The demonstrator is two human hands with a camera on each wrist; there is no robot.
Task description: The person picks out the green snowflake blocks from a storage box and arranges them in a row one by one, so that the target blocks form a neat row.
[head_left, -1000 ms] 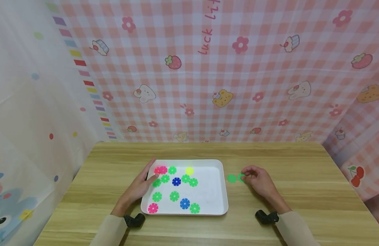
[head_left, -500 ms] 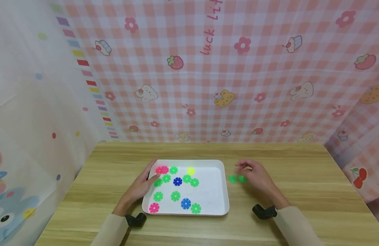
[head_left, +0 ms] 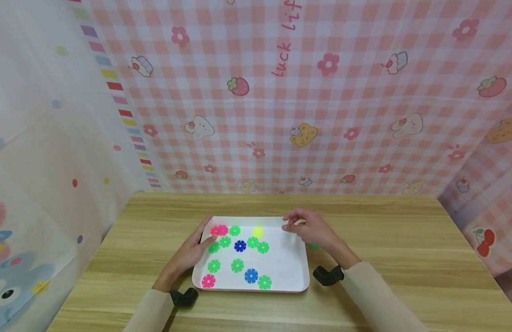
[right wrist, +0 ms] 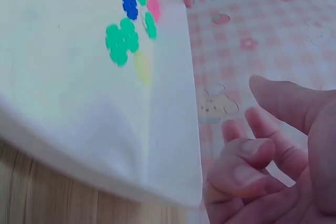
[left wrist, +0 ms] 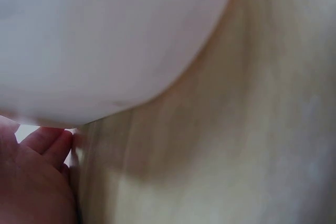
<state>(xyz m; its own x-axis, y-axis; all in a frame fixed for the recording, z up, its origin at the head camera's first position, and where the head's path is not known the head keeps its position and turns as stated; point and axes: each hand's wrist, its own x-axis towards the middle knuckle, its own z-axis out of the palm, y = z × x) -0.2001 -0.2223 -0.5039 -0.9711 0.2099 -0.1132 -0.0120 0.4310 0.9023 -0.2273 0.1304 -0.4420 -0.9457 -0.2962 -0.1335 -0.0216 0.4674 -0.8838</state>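
Observation:
A white tray (head_left: 285,267) lies on the table, with flat notched plastic snowflake discs spread over its left and middle. Most are green, like this green disc (head_left: 237,265); a dark blue disc (head_left: 240,246), a yellow disc (head_left: 258,232) and several pink ones are among them. My left hand (head_left: 192,249) holds the tray's left side, thumb over the rim and fingers outside. Above the back right corner is my right hand (head_left: 312,227); the right wrist view shows its thumb apart from loosely bent fingers, holding nothing. Beyond the right rim, a green disc (head_left: 313,246) shows partly behind that hand.
The wooden table (head_left: 389,230) extends on both sides of the tray. A pink checked cloth (head_left: 256,115) hangs behind its back edge, and a pale patterned cloth (head_left: 52,138) at the left. Black wrist cameras sit on both wrists.
My right hand has left the two green discs on the table at the right and moved left, over the tray's back right corner. The left hand stays at the tray's left side.

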